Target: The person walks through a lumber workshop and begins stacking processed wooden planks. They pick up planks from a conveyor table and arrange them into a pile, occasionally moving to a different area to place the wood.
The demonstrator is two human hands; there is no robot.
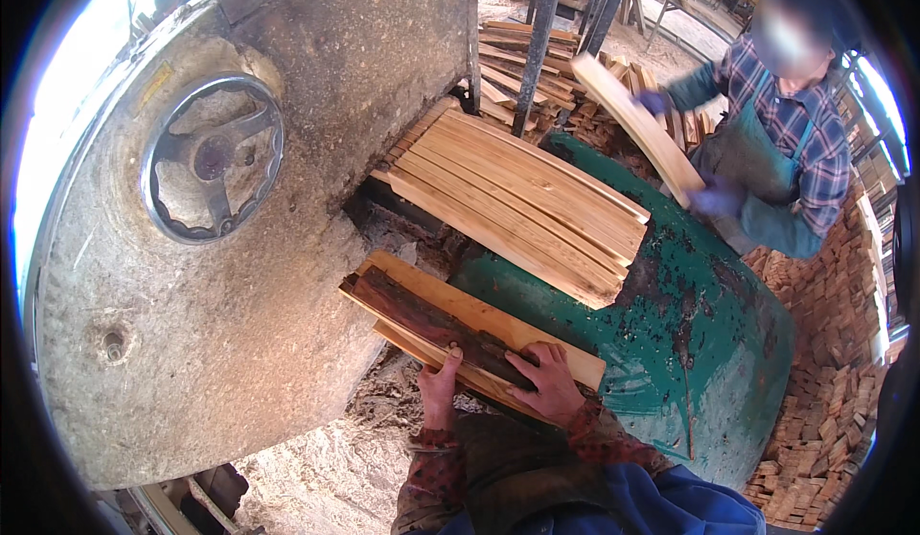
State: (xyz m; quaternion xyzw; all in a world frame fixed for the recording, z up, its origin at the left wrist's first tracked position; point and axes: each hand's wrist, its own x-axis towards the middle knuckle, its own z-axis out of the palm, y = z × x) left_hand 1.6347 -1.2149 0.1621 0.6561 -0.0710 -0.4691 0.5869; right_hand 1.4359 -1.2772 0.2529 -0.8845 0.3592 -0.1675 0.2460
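Observation:
My left hand (pixel 441 393) grips the near edge of a short bark-edged board (pixel 422 312), thumb on top. Curled over the same board's right half is my right hand (pixel 553 384), fingers on the dark bark. A pale board (pixel 494 318) lies along its far side, and another pale edge shows on the near side below it. These boards are in front of me, by the near edge of a green metal surface (pixel 733 343). Just beyond lies a row of pale boards (pixel 527 190), side by side, reaching to the machine. My fingertips under the wood are hidden.
A large stained machine housing (pixel 316 94) with a handwheel (pixel 213 157) stands at left. Across the green surface, a gloved co-worker (pixel 791 142) holds a plank (pixel 637 128). Stacked wood pieces (pixel 829 420) line the right; sawdust (pixel 321 468) covers the ground below.

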